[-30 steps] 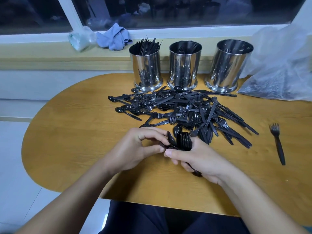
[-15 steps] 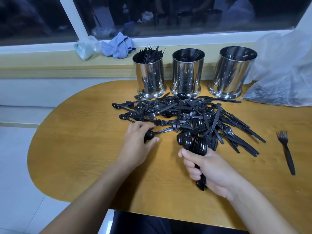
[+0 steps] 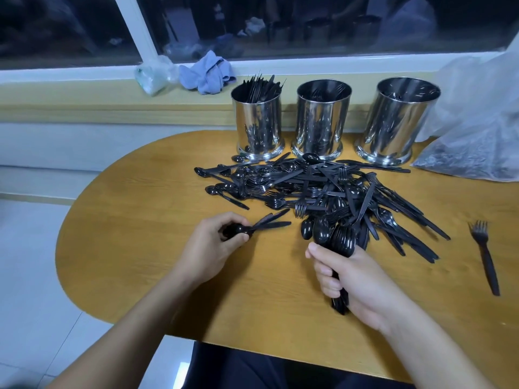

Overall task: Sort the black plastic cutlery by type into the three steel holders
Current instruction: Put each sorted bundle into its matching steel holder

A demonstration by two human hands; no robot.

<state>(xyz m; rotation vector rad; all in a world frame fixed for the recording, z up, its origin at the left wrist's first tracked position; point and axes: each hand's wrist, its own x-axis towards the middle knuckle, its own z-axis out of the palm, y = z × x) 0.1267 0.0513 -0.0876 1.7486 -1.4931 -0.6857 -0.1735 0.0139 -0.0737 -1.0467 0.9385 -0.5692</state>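
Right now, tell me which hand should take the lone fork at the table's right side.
Right hand: the lone fork lies on its side, though it grips a spoon bundle. The left hand is farther and holds spoons too.

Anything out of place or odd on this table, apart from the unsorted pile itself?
One fork lies alone near the table's right edge, well apart from the pile. A spoon has strayed against the base of the left holder. Nothing looks broken or spilled otherwise.

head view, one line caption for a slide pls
Right hand grips a spoon bundle; left hand holds spoons beside the cutlery pile.
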